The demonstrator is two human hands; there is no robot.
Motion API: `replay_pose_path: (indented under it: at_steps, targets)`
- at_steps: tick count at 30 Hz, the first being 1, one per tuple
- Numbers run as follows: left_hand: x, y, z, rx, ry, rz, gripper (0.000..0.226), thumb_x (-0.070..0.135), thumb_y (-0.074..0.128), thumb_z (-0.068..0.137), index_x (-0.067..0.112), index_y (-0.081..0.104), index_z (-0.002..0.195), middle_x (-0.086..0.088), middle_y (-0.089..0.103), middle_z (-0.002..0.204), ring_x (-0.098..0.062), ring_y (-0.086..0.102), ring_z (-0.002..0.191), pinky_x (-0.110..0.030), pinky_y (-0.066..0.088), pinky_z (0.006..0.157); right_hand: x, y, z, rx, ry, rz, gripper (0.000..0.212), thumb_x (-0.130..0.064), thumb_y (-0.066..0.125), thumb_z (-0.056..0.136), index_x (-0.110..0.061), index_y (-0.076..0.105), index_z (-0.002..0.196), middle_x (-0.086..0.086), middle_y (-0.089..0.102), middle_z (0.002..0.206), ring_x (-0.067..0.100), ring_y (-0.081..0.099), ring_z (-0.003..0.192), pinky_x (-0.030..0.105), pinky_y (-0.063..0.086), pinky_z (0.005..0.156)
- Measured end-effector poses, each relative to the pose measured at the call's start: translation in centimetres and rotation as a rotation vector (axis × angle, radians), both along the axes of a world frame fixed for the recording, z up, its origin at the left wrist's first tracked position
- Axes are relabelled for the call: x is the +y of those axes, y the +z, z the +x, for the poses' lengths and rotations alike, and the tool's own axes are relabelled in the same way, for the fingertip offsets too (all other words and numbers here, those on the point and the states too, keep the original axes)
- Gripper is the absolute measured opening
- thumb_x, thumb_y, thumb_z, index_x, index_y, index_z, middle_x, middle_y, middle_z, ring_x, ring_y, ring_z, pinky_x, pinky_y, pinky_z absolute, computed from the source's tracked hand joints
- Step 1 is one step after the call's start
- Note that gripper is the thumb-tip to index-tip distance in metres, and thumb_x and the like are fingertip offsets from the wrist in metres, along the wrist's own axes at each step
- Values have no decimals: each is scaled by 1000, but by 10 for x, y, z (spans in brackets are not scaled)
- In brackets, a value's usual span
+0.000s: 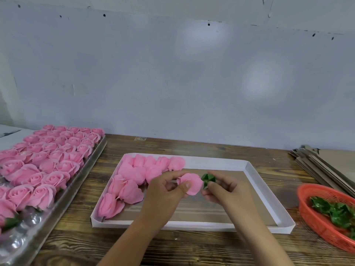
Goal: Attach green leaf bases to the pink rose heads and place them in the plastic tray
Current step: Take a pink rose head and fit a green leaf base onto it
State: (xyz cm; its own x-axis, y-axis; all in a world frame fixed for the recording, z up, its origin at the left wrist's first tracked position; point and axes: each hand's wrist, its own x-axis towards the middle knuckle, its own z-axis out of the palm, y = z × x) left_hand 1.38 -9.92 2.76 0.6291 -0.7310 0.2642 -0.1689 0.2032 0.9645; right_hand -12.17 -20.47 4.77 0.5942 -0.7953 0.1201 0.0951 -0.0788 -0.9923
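Both hands meet over the white tray (pixel 269 198) on the bench (pixel 172 246): the left hand (pixel 165 191) grips a pink rose (pixel 191 184), the right hand (pixel 221 189) pinches a green leaf base (pixel 207 178) against it. About a dozen finished roses (pixel 130 181) lie in the tray's left part; most of it is bare, and many leaves wait in the red basket (pixel 315 214)

My left hand (pixel 169 189) grips a pink rose (pixel 191 183) over the white tray (pixel 269 198); my right hand (pixel 221 189) pinches a green leaf (pixel 207 178) against its base. Finished roses (pixel 132 179) lie in the tray's left part. A clear tray of roses (pixel 48 160) sits on the desk (pixel 192 246) left, a red basket (pixel 317 223) of leaves right.
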Motion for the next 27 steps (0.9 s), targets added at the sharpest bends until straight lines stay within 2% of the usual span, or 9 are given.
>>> replay_pose_path:
  at_steps: [4,7,9,12,16,21,25,27]
  targets:
    - [-1,-1,1,13,14,9,31,8,74,89,34,73,106,15,78,96,-4,73,90,-24,60,76,3,-9,-6,-102,70,157,25,0,53,95,-10,71,110,18,76,92,26,74,87,24,58,70]
    - [-1,-2,2,38,24,6,32,7,75,88,33,73,106,16,78,97,-2,73,89,-18,58,70,0,-11,-10,-127,93,193,23,2,55,94,-6,69,110,17,76,94,24,74,85,23,58,69]
    - [-2,-4,2,38,26,14,32,8,75,88,33,74,106,12,78,101,-4,73,91,-21,59,72,-4,-12,-12,-146,110,224,23,3,59,92,-2,67,112,18,75,96,23,73,83,24,59,69]
    - [-2,-5,1,44,20,20,32,8,76,87,32,74,109,6,77,107,-6,73,94,-24,60,75,-7,-13,-14,-161,147,245,29,-2,66,84,-3,65,112,16,75,98,19,72,80,24,59,67]
    - [-2,-4,1,47,18,21,32,10,77,87,34,73,108,5,76,110,-6,73,94,-22,59,74,-8,-15,-13,-117,123,200,44,-21,76,66,-10,66,108,6,74,90,16,69,79,23,56,62]
    - [-2,-1,-2,39,9,4,35,9,76,86,40,73,101,6,76,110,-6,73,94,-21,59,73,-11,-19,-12,-94,57,140,26,-6,70,85,-14,66,110,3,76,98,15,67,80,24,54,61]
    - [-1,3,-5,50,-11,-14,43,8,76,87,51,77,85,9,78,104,-7,73,93,-21,59,73,-8,-20,-10,-87,79,135,26,-7,70,84,-16,68,109,4,77,100,10,70,79,20,53,59]
    - [0,4,-6,57,-30,-21,47,9,75,88,56,76,85,10,78,103,-8,74,93,-22,59,74,-6,-21,-8,-89,82,135,26,-5,69,85,-14,68,109,5,77,100,10,70,78,20,53,58]
